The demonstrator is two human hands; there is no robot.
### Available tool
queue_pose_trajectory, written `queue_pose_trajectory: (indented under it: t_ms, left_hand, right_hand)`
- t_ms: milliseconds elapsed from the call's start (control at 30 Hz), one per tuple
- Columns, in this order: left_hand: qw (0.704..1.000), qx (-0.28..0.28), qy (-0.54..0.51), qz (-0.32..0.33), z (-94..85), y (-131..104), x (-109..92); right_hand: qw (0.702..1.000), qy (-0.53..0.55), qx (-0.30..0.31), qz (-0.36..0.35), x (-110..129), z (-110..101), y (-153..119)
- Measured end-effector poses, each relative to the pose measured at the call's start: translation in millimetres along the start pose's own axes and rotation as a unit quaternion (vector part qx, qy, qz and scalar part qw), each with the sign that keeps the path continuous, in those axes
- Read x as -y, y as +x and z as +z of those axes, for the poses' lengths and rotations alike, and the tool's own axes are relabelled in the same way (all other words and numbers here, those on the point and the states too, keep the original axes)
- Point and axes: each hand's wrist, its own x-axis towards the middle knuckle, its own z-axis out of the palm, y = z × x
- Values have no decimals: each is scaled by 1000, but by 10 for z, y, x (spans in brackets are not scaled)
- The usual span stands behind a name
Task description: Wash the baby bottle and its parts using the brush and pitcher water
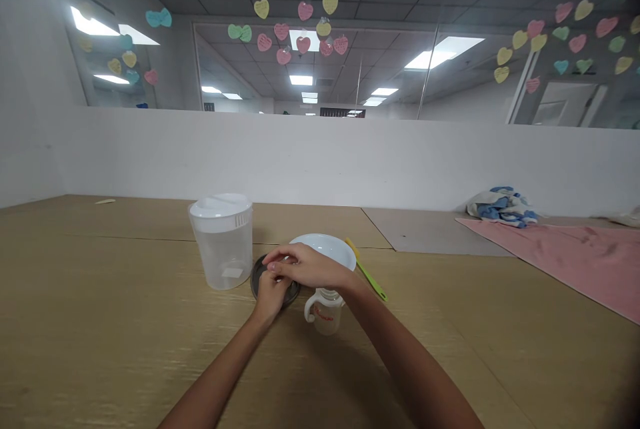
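My left hand (271, 293) and my right hand (313, 267) meet above a dark round dish (257, 275), the right lying partly over the left. The fingers of my left hand are curled. My right fingers bend down over them, close to the thumb. Anything between the fingers is hidden. Just under my right wrist stands a clear baby bottle (327, 321) with a white handle and red lettering; its threaded neck shows no cap. Behind my right hand sits a white bowl (333, 242), partly covered. A brush with a green handle (373, 280) and yellow head lies beside the bowl.
A translucent plastic pitcher (225, 245) with a white lid stands to the left of the dish. At the back right, a bunched blue-and-white cloth (505, 207) rests near a pink cloth (575, 255). A white wall (250, 155) borders the table behind.
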Motion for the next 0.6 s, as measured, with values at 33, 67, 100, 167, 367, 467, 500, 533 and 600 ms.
queue_pose_trajectory:
  t_ms: [33, 67, 100, 167, 367, 467, 500, 533, 600]
  left_hand:
    - [1000, 1, 0, -4, 0, 0, 0]
    - [1000, 2, 1, -6, 0, 0, -4]
    - [1000, 2, 2, -7, 1, 0, -14]
    - [1000, 3, -2, -3, 4, -3, -49]
    - [999, 1, -28, -25, 20, -13, -93]
    - [999, 2, -23, -32, 13, -7, -28]
    - [999, 4, -21, -33, 9, -5, -8]
    - [999, 6, -19, -34, 5, -3, 7]
    - [999, 13, -17, -30, -1, 1, 19]
  right_hand:
    - [1000, 2, 0, 0, -15, -1, 5]
    - [1000, 8, 1, 0, -32, -1, 11]
    - [1000, 16, 3, 1, -51, 1, 18]
    - [999, 38, 5, 1, -91, 7, 34]
    - [997, 74, 20, 22, -163, 15, 57]
    - [997, 69, 8, 25, -190, 19, 62]
    - [998, 65, 4, 25, -206, 23, 68]
    - [998, 58, -4, 25, -225, 30, 76]
    - [999, 24, -37, 23, -269, 48, 98]
